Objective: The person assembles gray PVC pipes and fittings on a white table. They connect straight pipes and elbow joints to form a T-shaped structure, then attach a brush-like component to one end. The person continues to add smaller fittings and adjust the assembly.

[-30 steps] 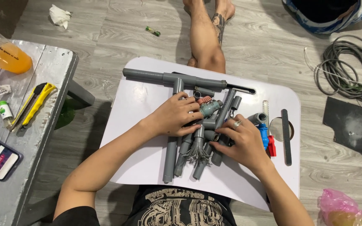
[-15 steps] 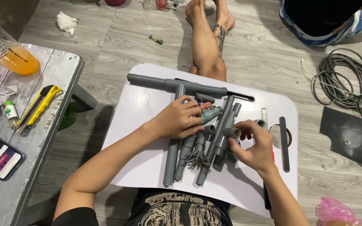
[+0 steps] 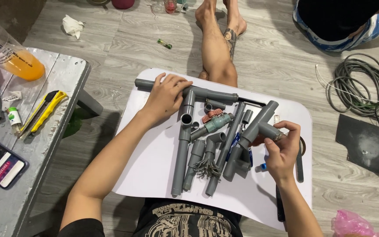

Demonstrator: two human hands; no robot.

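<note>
On the white board, left hand presses the long pipe; right hand clamps a tee fitting.

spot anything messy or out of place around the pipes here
A crumpled white tissue and a small green item lie loose on the wood floor. The grey cable coil sprawls untidily at right. The grey pipes are heaped unsorted.

Floor: grey wood-look planks, evenly lit.
Bench: worn grey, at left edge.
Board: white, rounded corners, centre.
Mat: dark square, right, near coiled cable.
</note>
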